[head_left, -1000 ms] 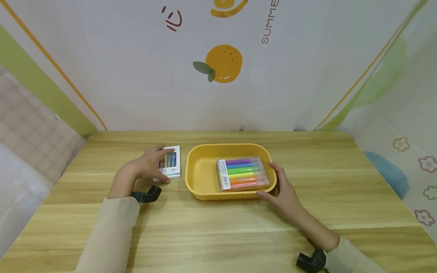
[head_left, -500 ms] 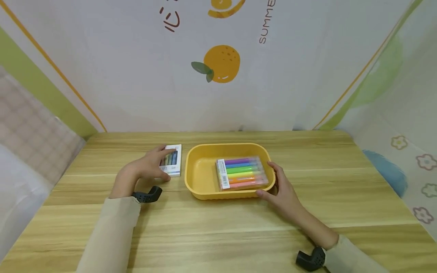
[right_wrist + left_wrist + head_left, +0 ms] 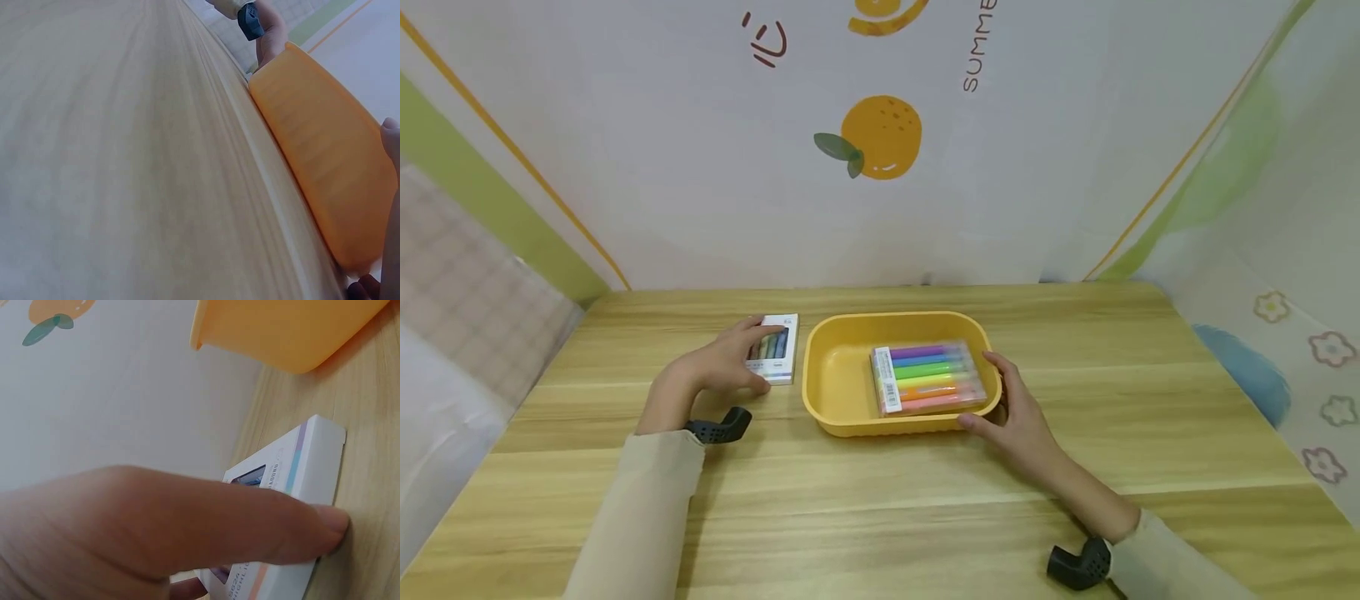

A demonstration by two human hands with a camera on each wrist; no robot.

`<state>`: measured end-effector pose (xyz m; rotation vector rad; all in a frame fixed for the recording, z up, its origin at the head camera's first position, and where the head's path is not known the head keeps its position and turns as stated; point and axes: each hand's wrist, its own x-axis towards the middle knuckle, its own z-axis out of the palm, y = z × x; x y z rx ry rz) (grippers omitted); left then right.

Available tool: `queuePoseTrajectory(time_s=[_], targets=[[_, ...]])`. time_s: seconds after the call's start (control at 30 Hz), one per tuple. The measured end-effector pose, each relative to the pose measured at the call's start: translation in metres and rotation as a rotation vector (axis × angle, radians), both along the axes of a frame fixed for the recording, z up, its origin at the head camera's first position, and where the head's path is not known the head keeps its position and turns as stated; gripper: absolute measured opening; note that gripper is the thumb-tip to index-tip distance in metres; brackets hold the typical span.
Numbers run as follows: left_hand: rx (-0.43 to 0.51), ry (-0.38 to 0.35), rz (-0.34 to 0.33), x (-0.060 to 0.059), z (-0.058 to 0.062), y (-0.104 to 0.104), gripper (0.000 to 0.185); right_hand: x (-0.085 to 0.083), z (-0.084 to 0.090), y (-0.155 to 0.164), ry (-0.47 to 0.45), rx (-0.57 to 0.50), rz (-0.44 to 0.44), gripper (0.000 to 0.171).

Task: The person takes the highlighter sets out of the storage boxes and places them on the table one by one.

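Observation:
My left hand (image 3: 718,364) spans a flat white box of highlighters (image 3: 783,369), thumb at its near edge and fingers over the far side. In the left wrist view, the thumb (image 3: 275,525) presses along the box's side, and a window and coloured stripes show on its face. Much of the box is hidden under the hand. My right hand (image 3: 1021,423) grips the right end of a yellow plastic tray (image 3: 838,392), thumb on the near rim and fingers round the end. Inside the tray, towards the right, lies a clear pack of rainbow-coloured markers (image 3: 927,380).
Both things rest on a wood-grain table (image 3: 880,517), the box just left of the tray with a narrow gap between. Behind the table hangs a white curtain (image 3: 700,167) printed with oranges. Black wrist cameras sit at both cuffs.
The highlighter box has shifted slightly towards the tray and away from me under my left hand, narrowing the gap. My right hand keeps its grip on the tray. The head view has turned slightly.

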<state>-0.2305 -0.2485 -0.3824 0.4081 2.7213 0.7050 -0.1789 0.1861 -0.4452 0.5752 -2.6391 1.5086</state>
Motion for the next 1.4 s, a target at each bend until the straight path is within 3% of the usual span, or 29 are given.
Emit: queuePoseTrajectory(time_s=[0.27,0.5,0.83,1.13,1.4], targets=[[0.027,0.053,-0.018,0.001,0.007,0.001,0.085,0.0,0.001,-0.001,0.012,0.004,0.002,0.091],[0.113,0.088,0.039,0.005,0.024,0.008,0.067,0.0,0.002,-0.001,0.022,0.011,0.006,0.092],[0.11,0.143,0.066,0.014,0.047,0.03,0.058,0.0,0.004,-0.002,0.02,0.022,0.003,0.092],[0.103,0.223,0.024,0.017,0.059,0.059,0.053,0.001,0.003,-0.003,0.025,0.023,0.003,0.091],[0.206,0.194,-0.02,0.011,0.071,0.084,0.051,0.001,0.0,-0.001,0.034,0.032,0.002,0.091]])
